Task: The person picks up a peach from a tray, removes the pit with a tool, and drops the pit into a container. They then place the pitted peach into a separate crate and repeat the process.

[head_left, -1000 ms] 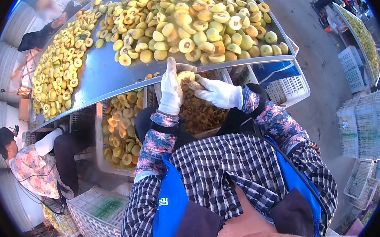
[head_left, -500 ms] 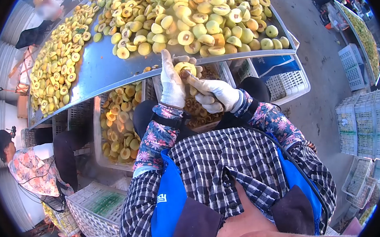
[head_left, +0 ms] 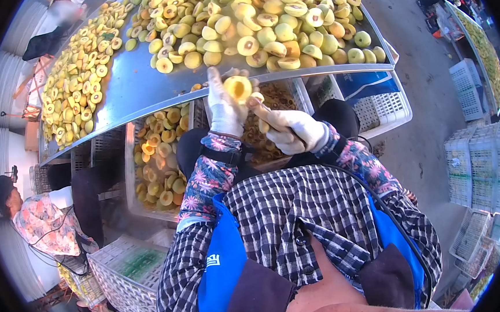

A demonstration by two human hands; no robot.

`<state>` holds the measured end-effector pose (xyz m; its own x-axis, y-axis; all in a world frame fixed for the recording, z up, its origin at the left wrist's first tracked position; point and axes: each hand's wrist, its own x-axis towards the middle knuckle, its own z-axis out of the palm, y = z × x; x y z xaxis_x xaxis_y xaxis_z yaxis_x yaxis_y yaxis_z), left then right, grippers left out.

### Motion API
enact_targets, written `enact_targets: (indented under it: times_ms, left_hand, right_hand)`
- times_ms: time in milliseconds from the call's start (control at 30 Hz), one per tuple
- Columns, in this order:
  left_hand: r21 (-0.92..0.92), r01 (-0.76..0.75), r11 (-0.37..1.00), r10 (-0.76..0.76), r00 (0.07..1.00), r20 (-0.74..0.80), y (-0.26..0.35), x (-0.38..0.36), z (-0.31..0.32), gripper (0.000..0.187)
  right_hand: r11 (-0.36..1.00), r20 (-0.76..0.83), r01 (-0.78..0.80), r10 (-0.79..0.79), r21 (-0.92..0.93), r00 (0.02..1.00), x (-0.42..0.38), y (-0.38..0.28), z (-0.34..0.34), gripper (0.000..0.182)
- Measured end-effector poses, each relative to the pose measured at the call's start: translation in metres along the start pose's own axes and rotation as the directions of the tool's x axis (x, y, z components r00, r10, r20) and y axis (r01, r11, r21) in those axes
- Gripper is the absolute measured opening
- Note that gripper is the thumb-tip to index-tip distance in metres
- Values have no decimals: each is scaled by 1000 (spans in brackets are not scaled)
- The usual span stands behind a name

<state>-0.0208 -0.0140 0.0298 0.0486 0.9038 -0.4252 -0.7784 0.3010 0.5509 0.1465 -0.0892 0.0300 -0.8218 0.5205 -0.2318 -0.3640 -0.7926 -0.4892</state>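
1. The left hand, in a white glove, held a halved yellow fruit up at the near edge of the steel counter. Its grip was closed around the back of the fruit, with the cut face turned toward the camera.

2. The right hand, also gloved, sat just right of and nearer than the fruit. Its grip was closed on a small tool, seemingly a pitting tool, though the working end was too small to make out.

3. The tool's long axis ran from the right fist up and left, and its tip lay just below and right of the fruit's cut face, near it or touching; which could not be told. The right hand was the one placed to work on the fruit, while the left only presented it.

4. The fruit half looked round, with a pale yellow rim and a darker orange hollow at the centre.

5. Beyond it the counter carried a heap of cut fruit. Under the counter edge stood a crate of fruit halves to the left and a crate of brownish pits behind the hands.

6. Another person sat at the far left.
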Motion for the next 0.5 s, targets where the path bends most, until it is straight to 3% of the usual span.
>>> enact_targets:
  times_ms: [33, 100, 133, 167, 233, 300, 333, 367, 433, 500]
  left_hand:
    - [43, -68, 997, 71, 994, -85, 8, 0, -4, 55]
    - [239, -182, 954, 190, 982, -8, 34, 3, -33, 57]
    - [528, -536, 658, 479, 840, 256, 47, -6, -56, 56]
    - [611, -772, 176, 574, 585, 573, 63, -18, -77, 55]
    - [859, -478, 183, 613, 739, 280, 113, -40, -84, 42]
    - [984, -179, 2, 626, 767, 138, 144, -7, -156, 33]
    - [964, -58, -261, 609, 764, 211, 152, -21, -140, 33]
    - [963, -58, -263, 611, 762, 213, 149, -18, -134, 33]
    - [883, -300, -362, 539, 705, 461, 136, 1, -111, 39]
    - [903, -337, -266, 366, 831, 418, 111, 11, -46, 46]
  right_hand:
    - [988, -57, 11, -20, -156, 998, -9, -3, 9, 34]
    - [866, -144, -31, -47, -498, 988, -17, 1, -4, 34]
    - [693, -210, -111, -59, -712, 976, -20, 2, -16, 38]
    - [310, -263, -201, -171, -929, 950, -22, 7, -26, 38]
    - [-33, -342, -352, -171, -935, 924, -32, 10, -25, 37]
    - [-3, -314, -320, -181, -947, 932, -38, 20, -36, 40]
    - [26, -229, -229, -239, -973, 944, -39, 27, -42, 44]
    - [44, -142, -135, -301, -990, 943, -36, 31, -49, 49]
    - [23, -106, -104, -321, -994, 941, -29, 36, -55, 53]
    - [-67, -224, -249, -258, -966, 940, -22, 34, -51, 49]
